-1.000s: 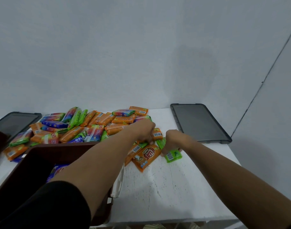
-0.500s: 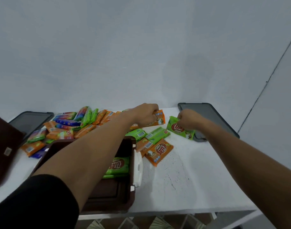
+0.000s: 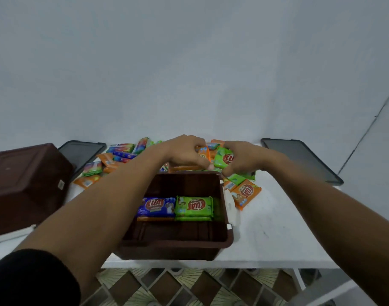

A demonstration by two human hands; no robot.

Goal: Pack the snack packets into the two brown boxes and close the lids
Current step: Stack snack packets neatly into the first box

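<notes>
An open brown box stands at the table's front edge. Inside it lie a blue packet and a green packet on top of others. My left hand grips an orange packet just beyond the box's far rim. My right hand grips a green packet right beside it; the two hands almost touch. A heap of loose snack packets spreads behind the box. A second brown box stands at the left, bottom side toward me.
Two dark lids lie on the white table, one at the back left and one at the far right. An orange packet lies right of the box by its white latch. A patterned floor shows below the table.
Both hands have come together above the box's far rim, each still holding its packet. The view has shifted so the open box sits centred, and the blue and green packets inside show.
</notes>
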